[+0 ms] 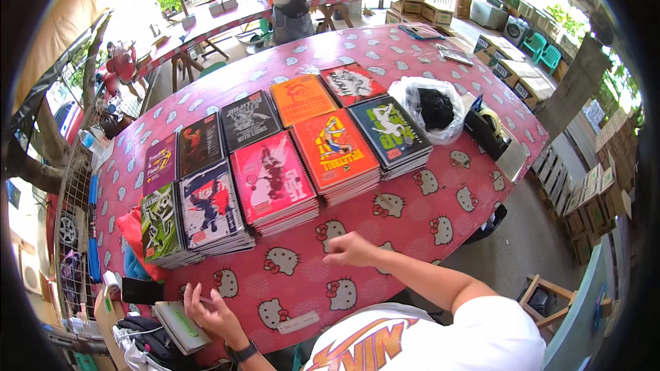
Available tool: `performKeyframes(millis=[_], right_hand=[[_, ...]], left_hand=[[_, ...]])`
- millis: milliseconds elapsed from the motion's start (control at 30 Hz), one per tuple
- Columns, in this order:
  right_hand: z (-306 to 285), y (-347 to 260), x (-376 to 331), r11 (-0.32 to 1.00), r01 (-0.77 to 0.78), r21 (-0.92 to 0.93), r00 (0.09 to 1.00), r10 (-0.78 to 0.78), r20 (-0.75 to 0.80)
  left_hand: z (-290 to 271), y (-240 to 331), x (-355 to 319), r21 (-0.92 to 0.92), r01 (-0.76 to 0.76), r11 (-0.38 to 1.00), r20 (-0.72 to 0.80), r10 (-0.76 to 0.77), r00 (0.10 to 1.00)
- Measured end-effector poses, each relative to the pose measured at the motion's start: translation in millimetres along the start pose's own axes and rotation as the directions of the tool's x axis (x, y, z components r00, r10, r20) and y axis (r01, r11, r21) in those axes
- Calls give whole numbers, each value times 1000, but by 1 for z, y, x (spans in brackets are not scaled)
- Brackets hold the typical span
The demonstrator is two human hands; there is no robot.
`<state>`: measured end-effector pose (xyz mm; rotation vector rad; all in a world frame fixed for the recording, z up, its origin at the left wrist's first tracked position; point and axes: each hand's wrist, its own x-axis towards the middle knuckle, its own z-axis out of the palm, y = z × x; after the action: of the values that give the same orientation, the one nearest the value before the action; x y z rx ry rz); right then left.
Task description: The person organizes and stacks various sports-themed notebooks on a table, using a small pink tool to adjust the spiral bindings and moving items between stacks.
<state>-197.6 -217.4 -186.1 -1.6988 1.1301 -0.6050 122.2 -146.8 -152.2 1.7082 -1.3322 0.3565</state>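
Note:
My left hand (pixel 209 312) is open, its fingers apart, above the near left part of the table. Beside it lie a green-and-white pad (pixel 180 327) and a black phone-like slab (pixel 143 290). My right hand (pixel 352 250) is curled closed over the bare tablecloth, with nothing showing in it. Beyond both hands, stacks of spiral notebooks stand in two rows. The front row has a green one (pixel 161 223), a white-and-navy one (pixel 210 206), a pink one (pixel 271 177), an orange one (pixel 335 148) and a navy-and-green one (pixel 389 130).
A pink cartoon-print tablecloth (pixel 426 223) covers the table. Right of the notebooks are a white plastic bag (pixel 407 93) with black contents and a tape dispenser (pixel 487 127). A black bag with cables (pixel 141 340) is at the near left. Cartons (pixel 519 82) stand rightward; people (pixel 292 0) are behind.

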Motion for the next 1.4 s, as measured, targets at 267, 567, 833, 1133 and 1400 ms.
performKeyframes(millis=[267, 567, 833, 1133, 1400], right_hand=[[-108, 62, -57, 877, 148, -457, 815, -371, -446], [-238, 60, -17, 973, 225, -52, 798, -214, -563], [-310, 120, 63, 935, -262, -237, 715, 23, -699], [-320, 115, 30, 980, -196, 17, 724, 157, -671], [-204, 138, -119, 712, 26, 701, 971, 149, -187]], left_hand=[[66, 109, -41, -318, 74, 945, 221, -3, 975], [61, 180, -64, -317, 120, 941, 291, -24, 956], [163, 243, 56, -437, 84, 896, 428, 125, 895], [457, 329, 142, 55, -106, 993, 734, 31, 678], [458, 331, 157, -202, 69, 977, 454, 31, 891]])
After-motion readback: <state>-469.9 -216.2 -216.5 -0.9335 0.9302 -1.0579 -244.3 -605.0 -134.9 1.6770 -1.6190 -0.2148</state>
